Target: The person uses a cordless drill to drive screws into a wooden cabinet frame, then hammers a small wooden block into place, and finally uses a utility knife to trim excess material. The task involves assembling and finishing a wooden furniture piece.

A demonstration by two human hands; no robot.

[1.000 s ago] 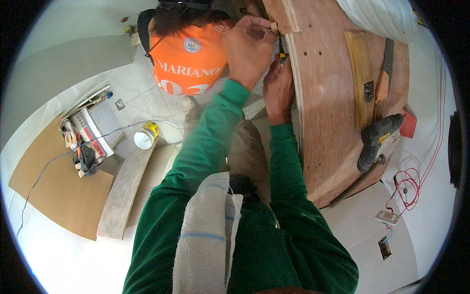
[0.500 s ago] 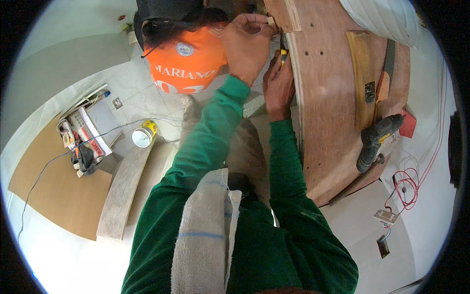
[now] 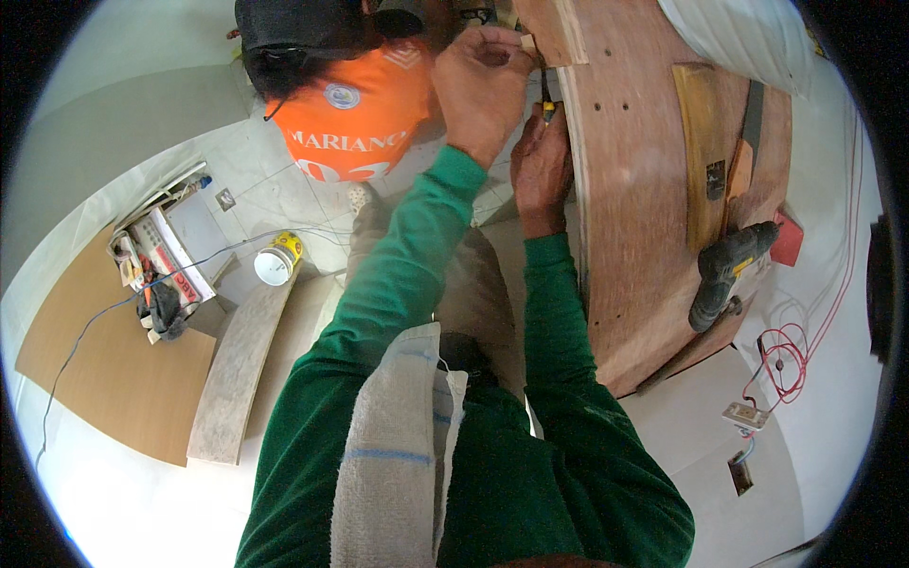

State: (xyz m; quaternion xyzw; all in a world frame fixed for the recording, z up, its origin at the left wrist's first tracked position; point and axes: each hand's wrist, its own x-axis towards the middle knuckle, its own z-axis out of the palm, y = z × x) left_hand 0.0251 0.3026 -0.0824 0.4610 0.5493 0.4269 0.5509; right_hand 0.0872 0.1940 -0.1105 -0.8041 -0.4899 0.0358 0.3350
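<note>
At the far end of a wooden panel, my left hand (image 3: 485, 90) pinches a small pale wood piece (image 3: 527, 43) between thumb and fingers. My right hand (image 3: 543, 170) is below it, beside the panel's left edge. It is closed around a slim yellow-and-black tool (image 3: 548, 111) whose narrow dark end points up toward the wood piece. Most of its handle is hidden in my fingers, so I cannot tell its exact kind. The reddish-brown plywood panel (image 3: 634, 208) has several screw holes and runs along the right of both hands.
Another person in an orange shirt (image 3: 350, 118) and black cap is close on the left of my left hand. On the panel lie a cordless drill (image 3: 724, 275), a handsaw (image 3: 743, 166) and a yellowish board (image 3: 701, 142). A white bucket (image 3: 276, 260) stands left, near a toolbox (image 3: 175, 246).
The other person has shifted slightly left. My right hand has dropped a little, and more of the tool's dark end shows above it. My left hand has barely moved.
</note>
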